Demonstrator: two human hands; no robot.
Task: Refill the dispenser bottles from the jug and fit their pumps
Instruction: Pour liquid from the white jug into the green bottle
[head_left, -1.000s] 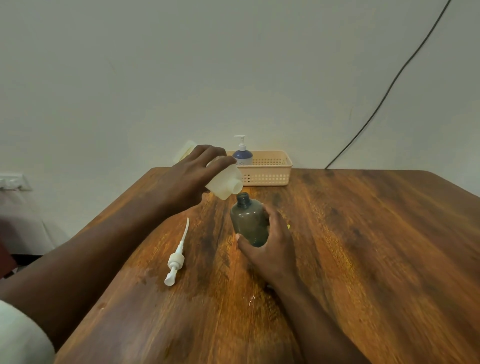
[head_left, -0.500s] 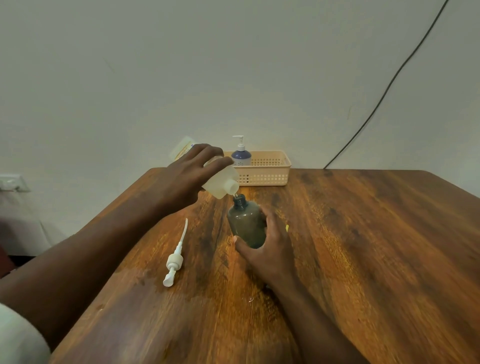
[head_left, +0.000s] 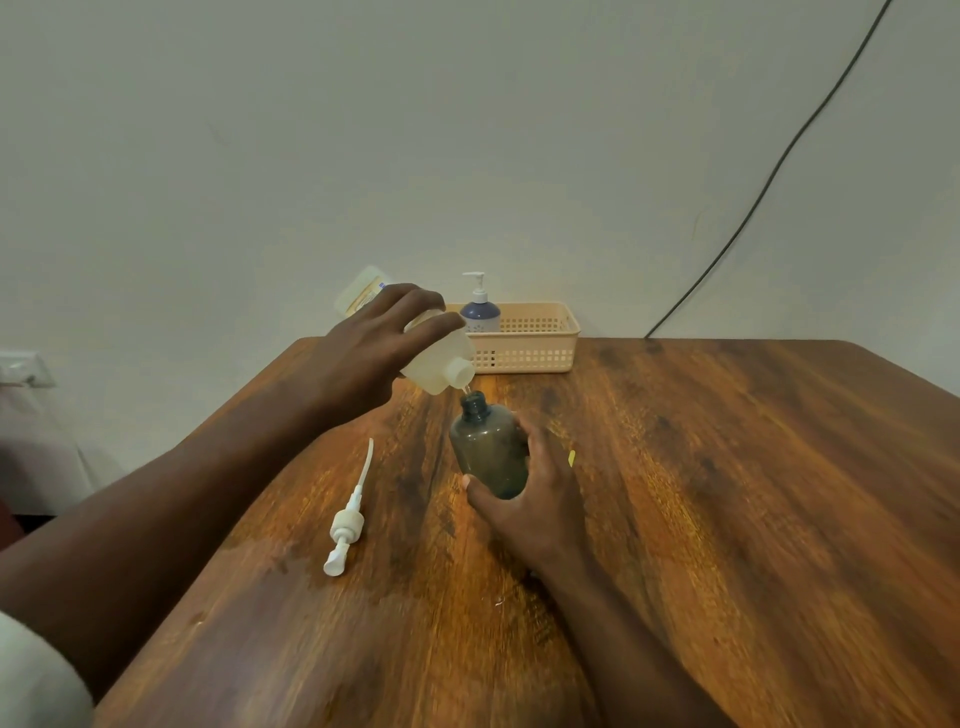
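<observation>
Plainly, a loose pump (head_left: 347, 519) was left lying toward the table's (head_left: 727, 519) left edge, not yet fitted. The jug (head_left: 436, 364) was gripped, tipped, by the left hand (head_left: 363, 358), its spout just above the neck of the dark bottle (head_left: 485, 449), clasped mid-table by the right hand (head_left: 530, 499). One bottle with pump (head_left: 479, 306) was seen standing in the basket (head_left: 524, 345) at the far edge, judged finished.
</observation>
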